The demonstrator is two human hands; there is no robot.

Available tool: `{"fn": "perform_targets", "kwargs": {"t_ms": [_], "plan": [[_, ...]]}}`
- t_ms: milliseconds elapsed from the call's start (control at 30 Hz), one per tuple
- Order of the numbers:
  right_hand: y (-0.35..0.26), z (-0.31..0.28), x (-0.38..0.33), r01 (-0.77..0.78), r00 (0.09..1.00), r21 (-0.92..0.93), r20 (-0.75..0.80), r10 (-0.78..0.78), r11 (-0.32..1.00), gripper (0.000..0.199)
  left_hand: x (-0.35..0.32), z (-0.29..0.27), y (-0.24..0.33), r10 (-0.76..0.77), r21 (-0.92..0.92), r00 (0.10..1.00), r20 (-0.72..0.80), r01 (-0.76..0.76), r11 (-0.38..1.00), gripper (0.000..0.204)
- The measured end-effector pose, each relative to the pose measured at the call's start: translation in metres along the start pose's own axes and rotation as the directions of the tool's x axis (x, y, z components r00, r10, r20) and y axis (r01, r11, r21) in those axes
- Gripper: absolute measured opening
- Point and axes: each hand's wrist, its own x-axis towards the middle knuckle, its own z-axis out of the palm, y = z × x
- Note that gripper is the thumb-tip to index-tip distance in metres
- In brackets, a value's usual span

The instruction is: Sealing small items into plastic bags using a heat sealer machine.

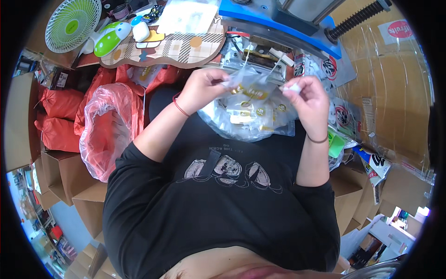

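Both raised, left hand (200, 88) and right hand (307, 101) pinch a clear plastic pouch (253, 88) between them.

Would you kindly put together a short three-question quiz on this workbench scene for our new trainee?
1. True or false: both hands grip the clear plastic pouch above the lap.
2. Multiple choice: what stands at the upper left of the bench? A) a green and white fan B) a kettle C) a lamp
3. Fill in: the bag hanging open beside the person's left arm is ____ in colour.

Key:
1. True: the left hand pinches one edge and the right hand the other, which also holds a small white piece.
2. A, the fan.
3. Red or pink, the translucent bag over cardboard boxes.
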Motion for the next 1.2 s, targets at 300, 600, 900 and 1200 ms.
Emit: {"fn": "perform_targets", "kwargs": {"t_ms": [300,600,900,1200], "plan": [[0.003,-0.003,0.018,0.043,0.998,-0.295,0.060,-0.026,0.954,0.016,-0.009,0.047,0.020,-0.176,-0.287,0.917,0.358,0.288,0.914,0.017],[0.006,-0.060,-0.010,-0.002,1.000,-0.737,-0.018,-0.017,0.676,0.031,-0.004,0.063,0.009,-0.288,-0.464,0.798,0.529,0.556,0.690,0.023],[0.057,-0.090,-0.041,0.144,0.983,-0.897,0.179,0.046,0.417,0.049,0.070,0.036,-0.008,-0.386,-0.565,0.826,0.410,0.563,0.603,0.033],[0.067,-0.096,-0.047,0.174,0.982,-0.864,0.190,-0.014,0.473,0.033,0.052,0.014,-0.018,-0.337,-0.538,0.873,0.353,0.484,0.690,0.035]]}}
